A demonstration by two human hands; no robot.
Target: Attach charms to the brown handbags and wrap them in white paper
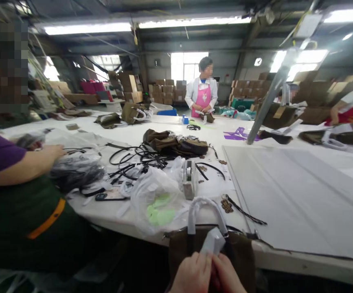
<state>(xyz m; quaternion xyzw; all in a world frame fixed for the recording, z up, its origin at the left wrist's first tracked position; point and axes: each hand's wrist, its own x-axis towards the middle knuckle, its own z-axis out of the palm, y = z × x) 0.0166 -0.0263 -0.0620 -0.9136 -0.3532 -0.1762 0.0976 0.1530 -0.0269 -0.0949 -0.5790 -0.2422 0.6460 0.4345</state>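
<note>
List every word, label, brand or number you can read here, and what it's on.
None legible.
Pink apron: print, too blurred.
White paper sheet: small dark marks, too small.
Stacked cartons: too far to read.
White wall fixture: markings unreadable.
Brown bag up front: no readable text.

Head camera, one: worn at head height, facing forward and down. Nearest, lower edge: left hand (193, 272), right hand (227, 273). Middle range: white table (103, 209), seen from above. Farthest, upper edge: ceiling lights (87, 28).
</note>
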